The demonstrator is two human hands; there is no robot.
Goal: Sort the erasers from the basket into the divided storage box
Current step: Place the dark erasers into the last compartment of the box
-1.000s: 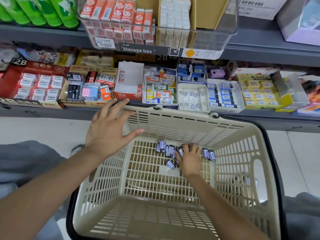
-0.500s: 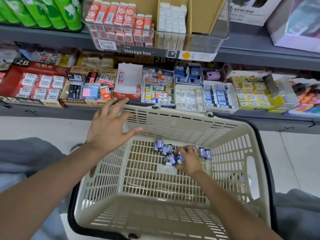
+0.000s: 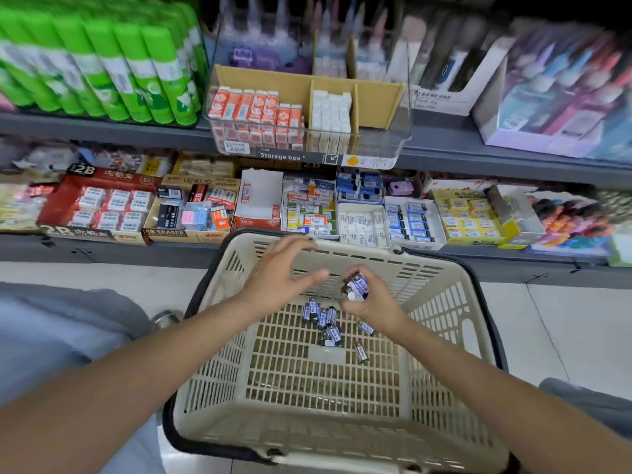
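A beige plastic basket (image 3: 455, 302) stands on the floor below me. Several small blue-sleeved erasers (image 3: 323, 319) lie loose on its slatted bottom. My right hand (image 3: 371, 302) is raised above them, fingers closed around a bunch of these erasers (image 3: 355, 286). My left hand (image 3: 280, 273) hovers open just left of it, over the basket's far side, holding nothing. The clear divided storage box (image 3: 383, 145) sits on the upper shelf. Its left compartment holds orange erasers (image 3: 254, 111), its middle one white erasers (image 3: 330, 111), and its right compartment shows only brown cardboard.
Green glue sticks (image 3: 102, 63) fill the upper shelf at left, boxed stationery (image 3: 554, 97) at right. The lower shelf (image 3: 307, 206) carries many open cartons of erasers right behind the basket rim. Grey-clad knees (image 3: 51, 336) flank the basket on the tiled floor.
My right hand has come up off the basket bottom with a bunch of erasers in it. My left hand has left the basket rim and moved toward the right hand. The view has tilted upward.
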